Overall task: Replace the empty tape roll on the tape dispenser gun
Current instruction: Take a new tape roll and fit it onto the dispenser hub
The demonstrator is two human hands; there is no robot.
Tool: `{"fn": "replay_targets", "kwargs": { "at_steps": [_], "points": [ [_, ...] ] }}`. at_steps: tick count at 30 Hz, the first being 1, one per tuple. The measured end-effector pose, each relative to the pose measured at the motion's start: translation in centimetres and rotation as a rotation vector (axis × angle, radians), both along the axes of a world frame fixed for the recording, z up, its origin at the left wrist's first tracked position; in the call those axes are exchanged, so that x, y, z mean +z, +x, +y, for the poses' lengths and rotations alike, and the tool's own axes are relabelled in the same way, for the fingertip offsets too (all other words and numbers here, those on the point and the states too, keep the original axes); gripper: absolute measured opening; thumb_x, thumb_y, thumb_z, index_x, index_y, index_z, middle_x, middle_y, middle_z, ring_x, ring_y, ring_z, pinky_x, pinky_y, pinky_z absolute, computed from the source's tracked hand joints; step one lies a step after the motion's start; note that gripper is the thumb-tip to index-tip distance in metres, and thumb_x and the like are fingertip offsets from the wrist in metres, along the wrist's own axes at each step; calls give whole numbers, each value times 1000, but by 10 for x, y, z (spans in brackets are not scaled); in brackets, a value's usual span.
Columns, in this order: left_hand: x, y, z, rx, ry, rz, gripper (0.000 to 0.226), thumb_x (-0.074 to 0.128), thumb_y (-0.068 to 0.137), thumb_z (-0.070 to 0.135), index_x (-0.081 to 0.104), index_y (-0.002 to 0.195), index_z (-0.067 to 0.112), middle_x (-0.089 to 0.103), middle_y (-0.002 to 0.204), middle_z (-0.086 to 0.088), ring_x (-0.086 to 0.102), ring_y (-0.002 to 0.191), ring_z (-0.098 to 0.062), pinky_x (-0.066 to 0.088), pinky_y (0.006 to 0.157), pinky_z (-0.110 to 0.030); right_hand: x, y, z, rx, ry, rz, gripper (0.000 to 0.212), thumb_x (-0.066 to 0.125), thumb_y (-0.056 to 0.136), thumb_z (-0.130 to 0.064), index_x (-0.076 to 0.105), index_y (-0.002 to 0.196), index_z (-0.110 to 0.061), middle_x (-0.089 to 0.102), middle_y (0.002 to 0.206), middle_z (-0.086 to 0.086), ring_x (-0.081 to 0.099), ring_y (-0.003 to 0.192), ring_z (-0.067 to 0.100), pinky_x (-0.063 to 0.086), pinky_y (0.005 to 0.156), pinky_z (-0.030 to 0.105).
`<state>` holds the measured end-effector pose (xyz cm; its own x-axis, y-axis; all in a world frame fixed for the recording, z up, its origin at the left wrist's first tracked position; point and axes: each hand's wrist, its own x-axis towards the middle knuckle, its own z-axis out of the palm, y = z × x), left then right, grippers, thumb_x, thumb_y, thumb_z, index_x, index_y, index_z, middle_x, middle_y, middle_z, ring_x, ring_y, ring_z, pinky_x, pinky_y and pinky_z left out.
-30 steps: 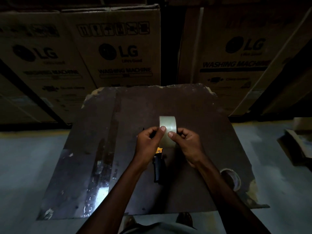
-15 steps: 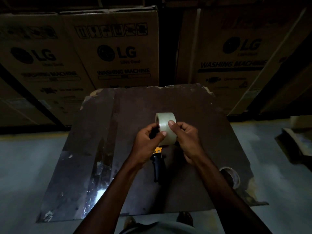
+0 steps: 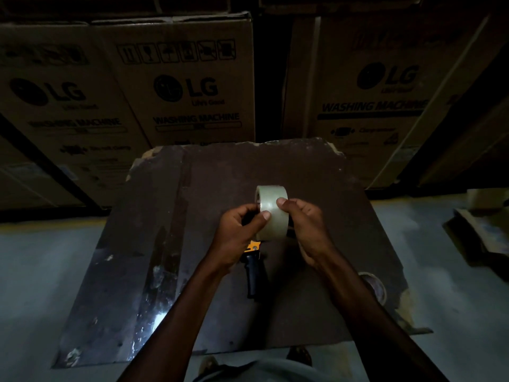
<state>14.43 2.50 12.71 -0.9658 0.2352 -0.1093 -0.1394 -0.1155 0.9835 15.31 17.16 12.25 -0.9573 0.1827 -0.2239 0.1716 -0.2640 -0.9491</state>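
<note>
I see the tape roll (image 3: pixel 271 210) just above the middle of the frame, a pale, translucent roll standing on edge with its broad outer band turned toward me. Both hands close on it. The left hand (image 3: pixel 237 238) comes in from the lower left, fingers curled around the roll's left side, thumb pressed across the band. The right hand (image 3: pixel 308 230) comes in from the lower right, thumb tip set on the upper band, the other fingers wrapped behind the right side — neither hand is spread wide, both are pinched onto the roll.

Directly below the roll the tape gun (image 3: pixel 253 268) shows: a yellow-orange piece with a screw at its top and a dark handle running down toward the bottom of the frame. Its upper part is hidden behind the roll and the left hand, so I cannot tell whether the roll is seated on it or only held against it.

All this is over a dark, worn board (image 3: pixel 170 244) with chipped corners and a shiny streak at its lower left. At the board's lower right, partly behind the right forearm, lies an empty tape core (image 3: pixel 376 288). Cardboard boxes (image 3: pixel 187 86) printed "LG" and "WASHING MACHINE" fill the top of the frame, and a grey floor (image 3: pixel 38 277) lies on both sides.
</note>
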Motion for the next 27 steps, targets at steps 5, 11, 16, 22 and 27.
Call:
{"fn": "replay_targets", "kwargs": {
  "at_steps": [5,11,16,22,27],
  "points": [
    [5,-6,-3,22,22,-62,26,65,88,34,72,86,9,67,73,-6,61,69,-21,48,65,-35,0,1,-3,47,18,45,16,70,88,-25,70,75,-16,71,73,9,63,70,26,48,69,40],
    [7,-9,-5,55,41,-60,36,69,82,38,71,93,4,70,84,-17,64,77,-31,48,74,-50,-1,1,-3,129,32,73,12,66,89,-3,70,83,-13,75,77,5,68,69,17,56,64,30],
    [5,-6,-8,-8,11,-6,15,64,90,14,70,102,6,74,91,-8,69,82,-22,56,60,-30,5,-4,-5,63,-20,33,24,72,78,-32,69,78,-8,65,79,18,58,76,29,47,69,41],
    [5,-7,-5,27,15,-52,18,65,88,25,70,88,9,68,75,-7,61,70,-24,50,62,-33,2,-6,-3,100,48,35,17,68,91,-20,68,78,-10,70,78,12,63,71,24,50,68,37],
    [16,-9,-1,81,28,-105,27,57,95,22,62,72,9,61,48,3,57,41,-8,42,41,-19,4,-3,-6,143,81,51,8,65,92,-7,66,90,0,69,84,17,61,78,28,52,63,30]
  ]
}}
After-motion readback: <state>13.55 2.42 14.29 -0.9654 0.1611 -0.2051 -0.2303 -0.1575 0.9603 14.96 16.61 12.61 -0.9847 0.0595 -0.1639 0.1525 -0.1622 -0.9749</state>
